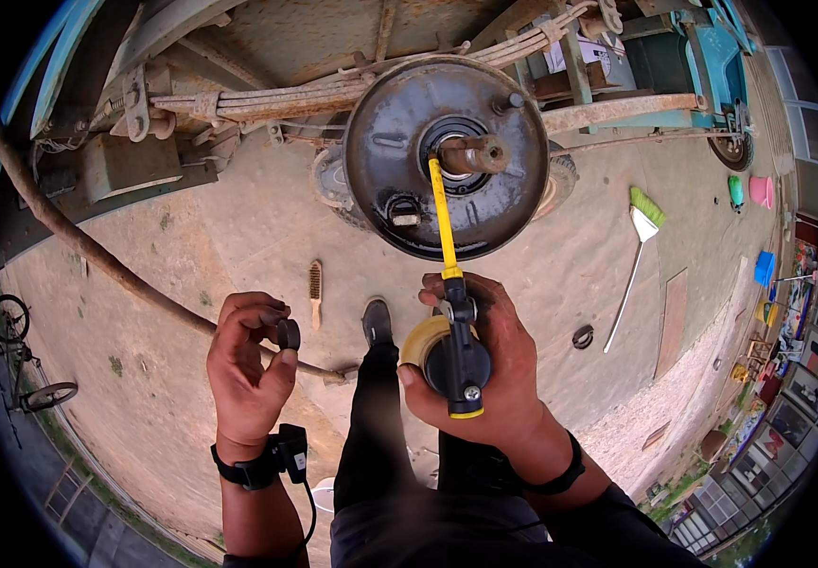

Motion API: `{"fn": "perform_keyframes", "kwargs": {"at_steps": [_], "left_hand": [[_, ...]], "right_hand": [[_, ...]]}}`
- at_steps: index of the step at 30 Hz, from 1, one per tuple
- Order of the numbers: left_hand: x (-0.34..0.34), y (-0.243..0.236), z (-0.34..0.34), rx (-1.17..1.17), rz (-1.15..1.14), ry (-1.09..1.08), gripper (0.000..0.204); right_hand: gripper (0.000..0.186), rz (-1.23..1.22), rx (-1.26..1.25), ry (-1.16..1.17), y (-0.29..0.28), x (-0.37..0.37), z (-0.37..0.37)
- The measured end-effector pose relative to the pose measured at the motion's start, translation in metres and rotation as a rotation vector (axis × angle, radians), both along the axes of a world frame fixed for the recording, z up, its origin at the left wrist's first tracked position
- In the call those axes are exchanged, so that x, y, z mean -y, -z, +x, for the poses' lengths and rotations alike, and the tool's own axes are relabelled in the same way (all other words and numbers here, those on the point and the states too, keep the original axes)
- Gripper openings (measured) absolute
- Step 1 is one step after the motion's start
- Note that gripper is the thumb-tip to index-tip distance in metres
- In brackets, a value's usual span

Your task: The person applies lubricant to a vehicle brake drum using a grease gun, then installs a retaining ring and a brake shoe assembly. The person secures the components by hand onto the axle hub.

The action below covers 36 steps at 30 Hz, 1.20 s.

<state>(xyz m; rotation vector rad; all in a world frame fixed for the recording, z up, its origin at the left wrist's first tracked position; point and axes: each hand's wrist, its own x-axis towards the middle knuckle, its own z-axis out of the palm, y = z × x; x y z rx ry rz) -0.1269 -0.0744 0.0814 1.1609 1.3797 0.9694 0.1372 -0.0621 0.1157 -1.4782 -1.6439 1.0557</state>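
My right hand [513,364] is closed around an oil can [459,355] with a black pump head, a pale yellow translucent body and a long yellow spout [444,222]. The spout's tip reaches the base of the rusty axle shaft [472,154], in the middle of a dark, greasy brake backing plate [385,123]. Whether the tip touches is unclear. Lower to the left, my left hand [253,355] pinches a small dark round cap [288,334] between thumb and fingers.
Rusty leaf springs [286,97] run behind the plate under a blue vehicle frame. On the ground lie a wooden-handled wire brush [315,292], a long wooden pole [111,256], a black ring [583,337] and a green-and-white broom [645,218]. My shoe [377,320] shows below the plate.
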Motion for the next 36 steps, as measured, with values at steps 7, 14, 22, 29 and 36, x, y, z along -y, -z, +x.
{"fn": "perform_keyframes", "kwargs": {"at_steps": [7,14,22,29,36], "left_hand": [[0.000,-0.001,0.000,-0.003,-0.005,-0.003,0.034],[0.000,-0.003,-0.001,-0.013,-0.026,0.012,0.032],[-0.001,-0.006,0.001,-0.005,-0.014,0.008,0.033],[0.001,-0.002,0.001,-0.004,-0.010,0.015,0.035],[0.003,0.003,0.006,0.003,-0.009,0.029,0.037]], "right_hand": [[0.072,-0.075,-0.009,0.028,0.002,0.006,-0.004],[0.069,0.005,-0.042,0.004,0.002,0.004,-0.005],[0.068,0.111,-0.051,-0.103,0.029,0.000,0.016],[0.079,0.179,-0.048,-0.075,0.049,0.019,0.022],[0.080,0.155,-0.068,-0.039,0.056,0.015,0.029]]}}
